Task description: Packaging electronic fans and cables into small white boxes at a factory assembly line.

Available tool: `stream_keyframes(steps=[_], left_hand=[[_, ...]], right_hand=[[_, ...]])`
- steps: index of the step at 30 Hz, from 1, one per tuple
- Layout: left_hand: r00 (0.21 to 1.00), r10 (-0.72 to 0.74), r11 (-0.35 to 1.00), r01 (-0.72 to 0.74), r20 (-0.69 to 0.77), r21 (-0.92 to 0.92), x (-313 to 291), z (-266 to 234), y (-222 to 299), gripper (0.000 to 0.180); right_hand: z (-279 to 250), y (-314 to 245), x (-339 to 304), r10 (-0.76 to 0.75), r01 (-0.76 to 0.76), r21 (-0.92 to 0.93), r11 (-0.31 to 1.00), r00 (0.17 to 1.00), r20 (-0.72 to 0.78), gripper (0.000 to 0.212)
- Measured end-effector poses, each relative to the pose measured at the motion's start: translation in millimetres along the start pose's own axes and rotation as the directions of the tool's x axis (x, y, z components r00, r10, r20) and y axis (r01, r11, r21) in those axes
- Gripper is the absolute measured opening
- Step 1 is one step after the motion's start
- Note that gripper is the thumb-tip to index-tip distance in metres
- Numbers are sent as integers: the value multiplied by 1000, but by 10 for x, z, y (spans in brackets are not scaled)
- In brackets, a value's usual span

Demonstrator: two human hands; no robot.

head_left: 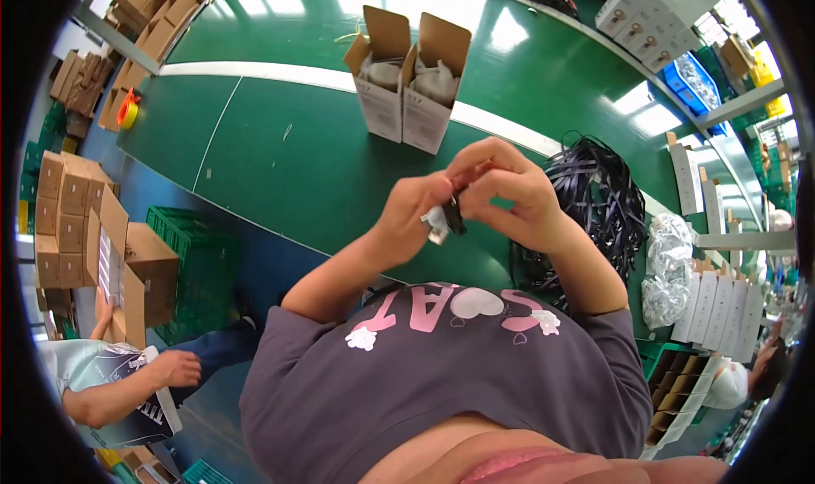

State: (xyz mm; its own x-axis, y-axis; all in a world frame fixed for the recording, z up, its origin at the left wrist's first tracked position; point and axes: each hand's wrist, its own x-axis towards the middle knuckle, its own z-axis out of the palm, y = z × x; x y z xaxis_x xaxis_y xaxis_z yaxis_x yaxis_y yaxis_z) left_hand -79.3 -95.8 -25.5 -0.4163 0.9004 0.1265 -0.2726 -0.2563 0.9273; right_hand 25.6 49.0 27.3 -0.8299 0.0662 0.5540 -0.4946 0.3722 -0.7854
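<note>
One left hand and one right hand are counted, with one pale piece and one dark strand held between them. On one green table, two open white boxes are seen, with one grey item in each, and one heap of black straps, whose strands cannot be counted. One tape roll, one blue bin and one large open carton are counted. At the far right, at least four white cartons are lined up. At least two co-workers are seen.
</note>
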Motion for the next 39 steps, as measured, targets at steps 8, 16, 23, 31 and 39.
stream_keyframes(steps=[8, 16, 23, 31, 39], left_hand=[[736, 640, 604, -306, -219, 736, 902, -906, 754, 33], [910, -391, 366, 15, 139, 931, 1470, -1233, 1252, 45], [949, -311, 424, 86, 56, 901, 1367, -1158, 1290, 35], [963, -264, 615, 135, 42, 777, 1248, -1214, 1088, 22], [953, -302, 736, 247, -21, 630, 535, -1520, 894, 27]], right_hand=[[-79, 196, 667, 184, -158, 158, 975, 968, -170, 17], [139, 498, 1126, 294, -230, 287, 930, 933, -207, 16], [141, 623, 1187, 9, -24, -626, 779, 1000, -27, 8], [99, 511, 1184, 204, 171, -786, 594, 913, 353, 19], [606, 322, 397, -75, 25, -654, 756, 996, -49, 28]])
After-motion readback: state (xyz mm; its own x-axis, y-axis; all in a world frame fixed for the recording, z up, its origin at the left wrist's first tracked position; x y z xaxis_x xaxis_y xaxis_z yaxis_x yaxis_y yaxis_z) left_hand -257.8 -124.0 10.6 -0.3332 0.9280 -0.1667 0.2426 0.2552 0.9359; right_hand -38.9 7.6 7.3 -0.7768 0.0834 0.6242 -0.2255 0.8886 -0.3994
